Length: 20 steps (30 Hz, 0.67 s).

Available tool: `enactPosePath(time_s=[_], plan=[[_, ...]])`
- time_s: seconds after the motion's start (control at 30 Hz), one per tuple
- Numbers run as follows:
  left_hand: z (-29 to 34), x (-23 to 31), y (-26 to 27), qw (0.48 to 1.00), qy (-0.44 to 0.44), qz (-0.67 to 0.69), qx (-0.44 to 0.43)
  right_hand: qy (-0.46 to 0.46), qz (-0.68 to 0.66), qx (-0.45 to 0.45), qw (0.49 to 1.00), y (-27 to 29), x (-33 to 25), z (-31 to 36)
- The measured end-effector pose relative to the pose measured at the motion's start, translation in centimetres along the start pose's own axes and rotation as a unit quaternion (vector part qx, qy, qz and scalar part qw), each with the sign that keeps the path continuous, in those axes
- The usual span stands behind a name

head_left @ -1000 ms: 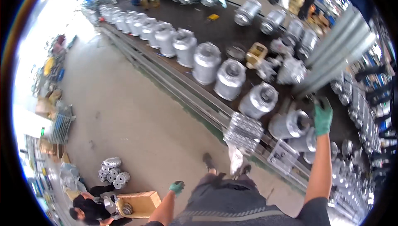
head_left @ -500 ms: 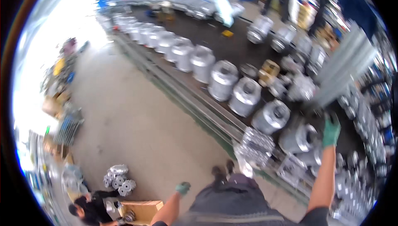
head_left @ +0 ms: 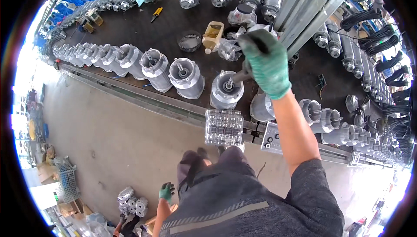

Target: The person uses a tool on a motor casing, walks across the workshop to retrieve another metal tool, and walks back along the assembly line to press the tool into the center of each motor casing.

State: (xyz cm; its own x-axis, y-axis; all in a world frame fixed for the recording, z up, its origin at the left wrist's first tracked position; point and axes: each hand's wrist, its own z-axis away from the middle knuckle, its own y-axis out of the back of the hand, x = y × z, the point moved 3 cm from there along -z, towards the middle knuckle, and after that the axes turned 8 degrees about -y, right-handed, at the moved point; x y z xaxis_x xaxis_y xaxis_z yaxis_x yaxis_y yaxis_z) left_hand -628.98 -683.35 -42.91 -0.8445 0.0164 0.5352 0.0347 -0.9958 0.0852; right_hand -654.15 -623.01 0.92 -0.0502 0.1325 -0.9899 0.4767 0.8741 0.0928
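Note:
My right hand [head_left: 268, 65], in a green glove with a dark palm, is closed and raised over the workbench. From its grip a dark grey tool with a round, bar-like end [head_left: 242, 77] reaches toward the shaft of a silver motor housing [head_left: 226, 92]; the fingers hide the rest of it. Whether the tool touches the shaft I cannot tell. Low beside my body hangs my left hand [head_left: 166, 192], also gloved in green, holding nothing, its fingers apart. A clear plastic blister tray [head_left: 224, 127] with several cells sits at the bench edge just below that housing.
Several motor housings [head_left: 186, 78] line the dark bench [head_left: 160, 30]. A yellowish plastic jug [head_left: 212, 36], a black round dish [head_left: 189, 42] and a yellow-handled cutter [head_left: 157, 14] lie behind them. A grey metal post [head_left: 310, 9] rises at right. Another person's arm [head_left: 119, 226] shows at lower left.
My view has turned to the right, and the bench looks closer. My right hand has come up in front of the housings with the grey tool. My left hand stays low at my side.

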Motion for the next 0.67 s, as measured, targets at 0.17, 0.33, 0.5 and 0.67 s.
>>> enactPosePath(time_s=[0.17, 0.33, 0.5, 0.67], plan=[[-0.5, 3.1, -0.9, 0.998, -0.013, -0.053, 0.014, 0.032, 0.086, -0.004, 0.996, -2.5, 3.5, -2.3], [-6.6, -0.8, 6.1, 0.976, -0.075, -0.163, -0.121, 0.002, 0.152, -0.029, 0.988, -7.0, 7.0, -2.2], [-9.6, 5.9, 6.2, 0.99, -0.007, -0.128, -0.057, -0.044, 0.151, 0.007, 0.987, -6.4, 4.4, -2.2], [-10.9, 15.9, 5.6, 0.976, -0.045, -0.199, -0.078, -0.047, 0.246, 0.054, 0.967, -5.8, 7.4, -2.6]])
